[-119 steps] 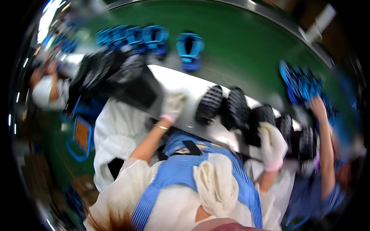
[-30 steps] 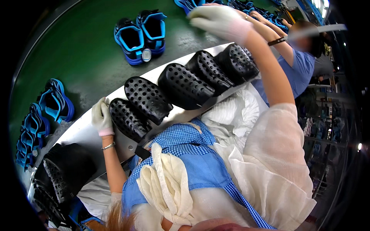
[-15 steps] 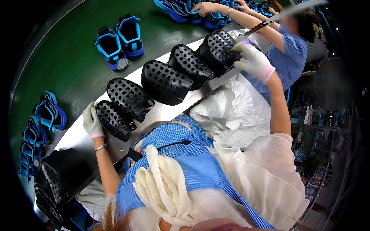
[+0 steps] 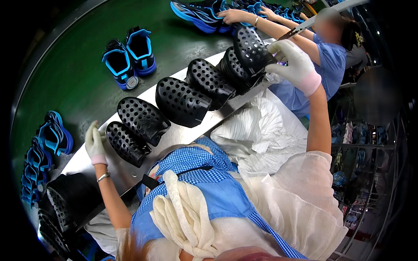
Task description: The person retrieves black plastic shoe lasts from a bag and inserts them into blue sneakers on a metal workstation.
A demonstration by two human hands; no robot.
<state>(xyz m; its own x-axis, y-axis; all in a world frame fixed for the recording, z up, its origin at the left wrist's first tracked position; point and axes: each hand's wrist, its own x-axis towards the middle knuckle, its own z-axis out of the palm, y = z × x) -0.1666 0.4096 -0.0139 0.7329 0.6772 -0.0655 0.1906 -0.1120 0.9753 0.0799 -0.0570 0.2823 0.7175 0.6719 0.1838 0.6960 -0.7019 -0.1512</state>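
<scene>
Along a metal shelf [image 4: 87, 158] in front of me stands a row of black perforated plastic shoe inserts, rounded like shoe toes. My right hand [image 4: 297, 67], in a white glove with a pink cuff, grips the edge of the insert [image 4: 249, 48] at the right end, between thumb and fingers. That insert is tilted up above another insert [image 4: 234, 63] beneath it. My left hand [image 4: 93, 142], gloved too, is at the shelf's left part with fingers stretched out, beside the smallest insert [image 4: 126, 142] and apart from it, holding nothing.
Beyond the shelf, a green work surface [image 4: 82, 82] carries a pair of black-and-blue sneakers [image 4: 128, 58] and a row of sneakers [image 4: 37, 163] at left. More black inserts [image 4: 72, 200] are stacked lower left. A co-worker's hand [image 4: 233, 16] touches sneakers [image 4: 196, 15] at the back.
My right hand has lifted and tilted the rightmost insert, uncovering another below it. My left hand has moved left, away from the smallest insert. The co-worker's near sneaker has shifted.
</scene>
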